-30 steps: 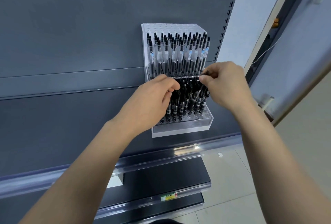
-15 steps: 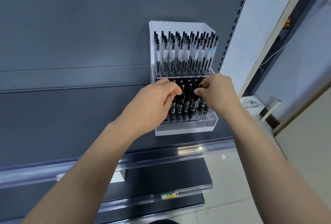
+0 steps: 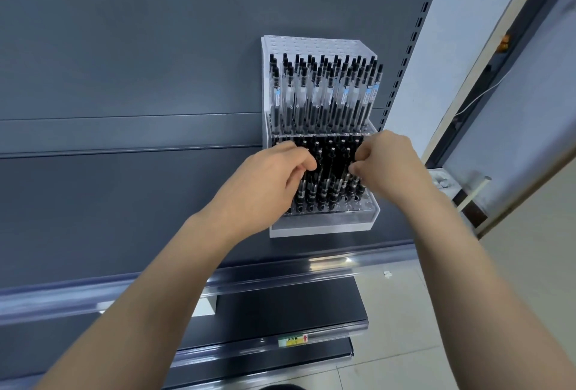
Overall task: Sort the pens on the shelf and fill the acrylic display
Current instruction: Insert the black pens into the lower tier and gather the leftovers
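Observation:
A clear acrylic display [image 3: 324, 227] with two tiers stands on the dark shelf [image 3: 124, 196] against the back panel. Its upper tier holds several upright clear pens with black caps [image 3: 321, 93]. The lower tier holds several black pens [image 3: 330, 171]. My left hand [image 3: 265, 184] reaches into the lower tier from the left, fingers curled around the black pens there. My right hand [image 3: 386, 162] comes in from the right, its fingertips pinching among the same pens. What each finger holds is partly hidden by the hands.
A slotted shelf upright [image 3: 408, 40] runs up right of the display. Lower shelves [image 3: 280, 311] with a price label [image 3: 293, 340] jut out below. A white wall, a door frame [image 3: 486, 56] and tiled floor [image 3: 420, 327] lie to the right.
My right hand has moved down and left from the tier divider into the lower black pens. My left hand stays at the lower tier's left side. The view has shifted slightly.

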Action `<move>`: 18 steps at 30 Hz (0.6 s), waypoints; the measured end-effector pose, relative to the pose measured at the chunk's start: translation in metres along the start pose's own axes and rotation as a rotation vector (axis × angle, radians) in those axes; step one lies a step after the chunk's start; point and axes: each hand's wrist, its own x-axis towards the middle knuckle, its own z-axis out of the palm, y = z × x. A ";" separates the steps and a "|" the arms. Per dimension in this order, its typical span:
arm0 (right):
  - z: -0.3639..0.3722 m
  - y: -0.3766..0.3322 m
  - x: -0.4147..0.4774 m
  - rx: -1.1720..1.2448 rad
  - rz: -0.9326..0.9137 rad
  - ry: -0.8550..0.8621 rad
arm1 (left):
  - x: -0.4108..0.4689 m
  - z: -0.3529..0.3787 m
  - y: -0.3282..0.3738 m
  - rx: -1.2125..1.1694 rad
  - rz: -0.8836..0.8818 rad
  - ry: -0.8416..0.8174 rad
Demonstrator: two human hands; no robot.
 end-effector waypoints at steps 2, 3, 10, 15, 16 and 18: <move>-0.013 -0.001 -0.005 -0.011 -0.043 0.033 | 0.001 -0.001 0.000 0.013 0.005 0.014; -0.020 -0.003 -0.008 0.000 -0.066 0.040 | 0.002 -0.002 0.000 0.020 0.011 0.026; -0.026 -0.036 -0.034 -0.094 -0.386 -0.013 | -0.012 -0.013 -0.005 0.302 0.027 0.109; -0.003 -0.062 -0.042 -0.150 -0.554 -0.057 | -0.043 -0.023 -0.023 0.614 0.049 0.167; 0.002 -0.070 -0.044 -0.147 -0.566 -0.056 | -0.049 -0.026 -0.027 0.642 0.047 0.169; 0.009 -0.086 -0.052 -0.149 -0.583 -0.047 | -0.064 -0.035 -0.037 0.674 0.039 0.185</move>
